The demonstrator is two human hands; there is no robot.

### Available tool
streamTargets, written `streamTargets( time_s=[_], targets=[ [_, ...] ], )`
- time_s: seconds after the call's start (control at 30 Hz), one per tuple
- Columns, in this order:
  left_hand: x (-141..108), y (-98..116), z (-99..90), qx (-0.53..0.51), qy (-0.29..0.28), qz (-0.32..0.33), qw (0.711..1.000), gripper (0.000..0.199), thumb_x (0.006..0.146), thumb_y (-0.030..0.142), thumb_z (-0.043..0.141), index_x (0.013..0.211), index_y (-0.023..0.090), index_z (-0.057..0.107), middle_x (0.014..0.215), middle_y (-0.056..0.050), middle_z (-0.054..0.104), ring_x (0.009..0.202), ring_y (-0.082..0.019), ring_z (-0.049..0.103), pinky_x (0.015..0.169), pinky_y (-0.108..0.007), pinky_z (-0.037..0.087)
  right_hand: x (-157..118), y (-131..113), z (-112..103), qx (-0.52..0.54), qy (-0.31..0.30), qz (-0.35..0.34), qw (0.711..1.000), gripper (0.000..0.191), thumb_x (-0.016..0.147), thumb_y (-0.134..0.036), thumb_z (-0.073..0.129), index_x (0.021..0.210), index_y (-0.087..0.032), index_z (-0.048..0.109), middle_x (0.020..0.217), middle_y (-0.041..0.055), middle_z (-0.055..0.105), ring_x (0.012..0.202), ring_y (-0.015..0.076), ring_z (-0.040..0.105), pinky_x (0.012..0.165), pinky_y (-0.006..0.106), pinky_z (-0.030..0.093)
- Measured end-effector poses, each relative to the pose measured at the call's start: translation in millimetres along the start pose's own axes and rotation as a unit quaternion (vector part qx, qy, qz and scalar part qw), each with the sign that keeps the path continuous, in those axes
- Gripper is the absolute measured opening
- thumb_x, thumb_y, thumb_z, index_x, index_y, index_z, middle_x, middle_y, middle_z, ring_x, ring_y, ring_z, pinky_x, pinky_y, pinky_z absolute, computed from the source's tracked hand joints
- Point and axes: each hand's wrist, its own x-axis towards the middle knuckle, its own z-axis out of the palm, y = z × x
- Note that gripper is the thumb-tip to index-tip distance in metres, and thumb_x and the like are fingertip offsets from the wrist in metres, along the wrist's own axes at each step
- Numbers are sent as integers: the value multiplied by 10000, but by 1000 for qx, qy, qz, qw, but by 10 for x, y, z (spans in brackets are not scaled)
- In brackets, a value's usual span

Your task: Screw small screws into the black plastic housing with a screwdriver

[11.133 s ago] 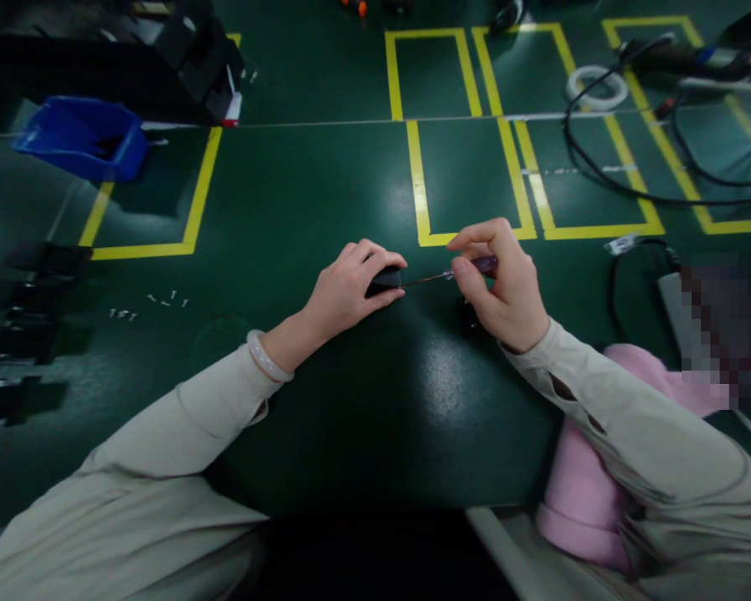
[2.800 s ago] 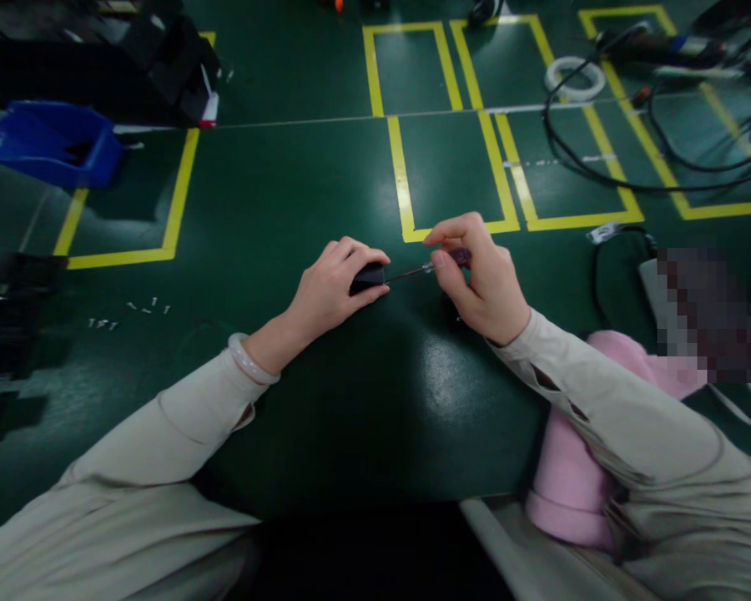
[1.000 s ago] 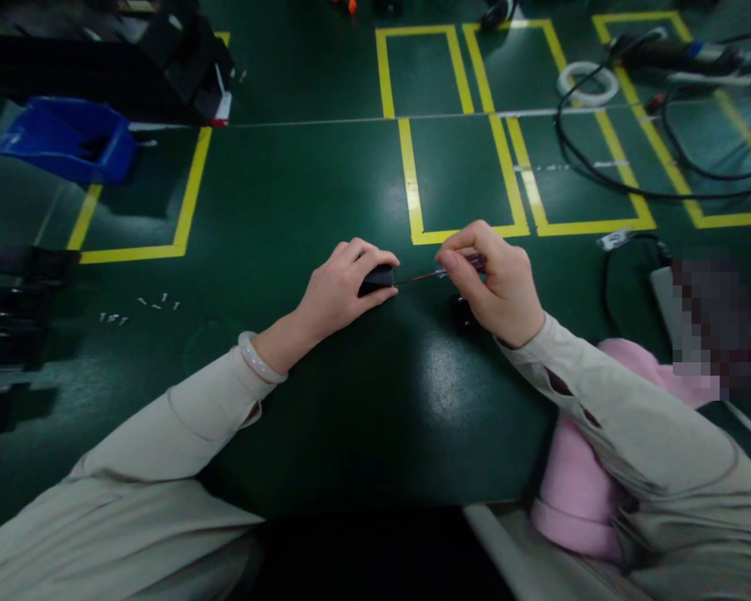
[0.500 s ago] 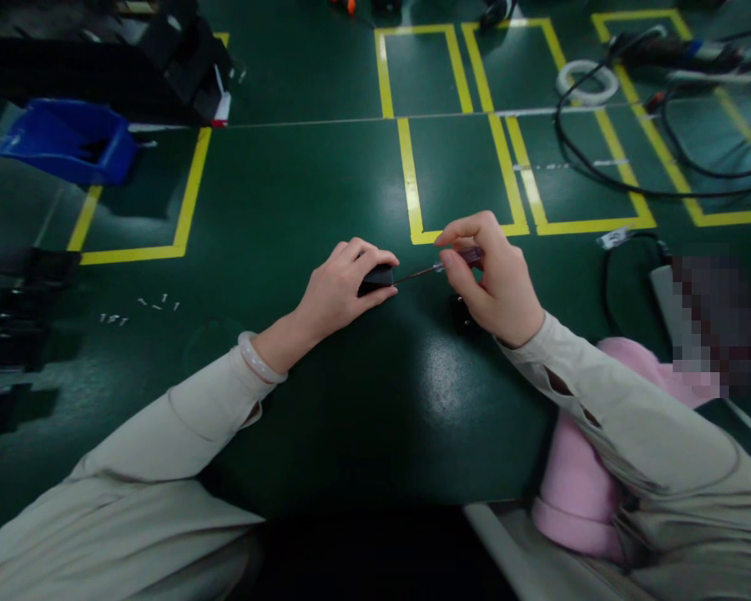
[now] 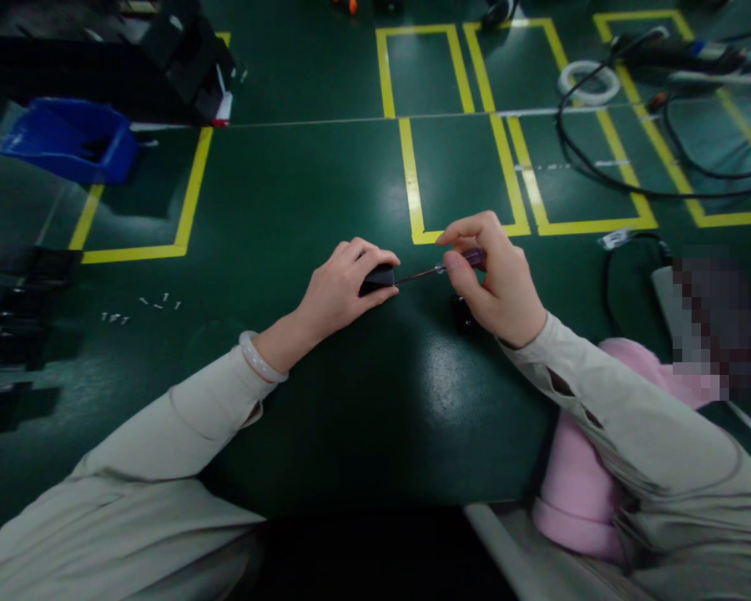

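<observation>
Near the middle of the green table, my left hand (image 5: 344,288) is closed on a small black block (image 5: 379,279), thumb and fingers on either side of it. My right hand (image 5: 497,280) grips a screwdriver (image 5: 474,258) by its clear purplish handle. The thin shaft points left, and its tip meets the right end of the block. A small black part (image 5: 461,312) lies below my right hand, partly covered by it. Several small screws (image 5: 159,301) are scattered on the table to the left.
A blue bin (image 5: 68,140) stands at the upper left beside a dark rack. Black parts (image 5: 22,334) line the left edge. Cables, a white ring (image 5: 589,83) and a dark tool lie at the upper right. Something pink (image 5: 579,484) is under my right forearm.
</observation>
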Motion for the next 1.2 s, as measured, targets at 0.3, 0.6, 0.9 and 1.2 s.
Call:
streamTargets(
  time_s=[0.3, 0.6, 0.9, 1.2],
  targets=[
    [-3, -13, 13, -2, 2, 4, 1000, 321, 938, 359, 628, 1226, 222, 585, 1177, -75, 605, 1080, -246, 557, 940, -403, 477, -2, -3, 6, -7, 2, -4, 1000, 103, 971, -284, 500, 1001, -211, 566, 831, -9, 617, 662, 92, 610, 601, 237, 491],
    [-1, -12, 11, -1, 1, 1, 1000, 322, 935, 352, 632, 1228, 227, 584, 1180, -77, 604, 1087, -251, 556, 940, -415, 480, -7, -8, 10, 5, 6, -4, 1000, 104, 972, -306, 525, 924, -219, 557, 722, -38, 590, 579, 81, 584, 545, 222, 451],
    [-7, -2, 4, 1, -1, 3, 1000, 322, 938, 345, 631, 1230, 219, 584, 1182, -79, 600, 1080, -247, 554, 927, -402, 482, -10, 1, 9, -9, 13, 10, 1000, 117, 971, -322, 519, 999, -220, 569, 808, -3, 595, 654, 102, 589, 596, 247, 484],
    [-3, -13, 16, 0, 4, 4, 1000, 320, 940, 353, 624, 1230, 226, 583, 1178, -78, 606, 1076, -251, 560, 933, -414, 484, -19, 14, 13, -5, 4, 8, 1000, 157, 974, -323, 481, 1040, -216, 574, 853, 6, 598, 694, 110, 600, 621, 263, 508]
  ],
)
